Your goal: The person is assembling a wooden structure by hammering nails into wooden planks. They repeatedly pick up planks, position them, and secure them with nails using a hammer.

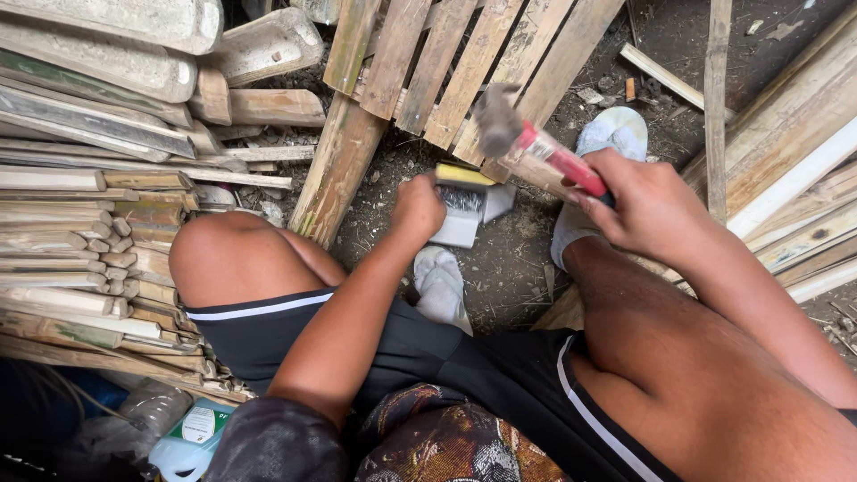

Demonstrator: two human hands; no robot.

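- The hammer (536, 147) has a red handle and a grey head. The head is blurry. It is up off the ground, with the head pointing to 10 o'clock.
- The box (464, 210) is small, white with a yellow top edge. It sits on the dirt at 7 o'clock from the hammer head.

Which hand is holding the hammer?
The right hand holds the hammer by its red handle, raised and blurred. The left hand has no hammer; it is down by the small white box with a yellow edge on the ground.
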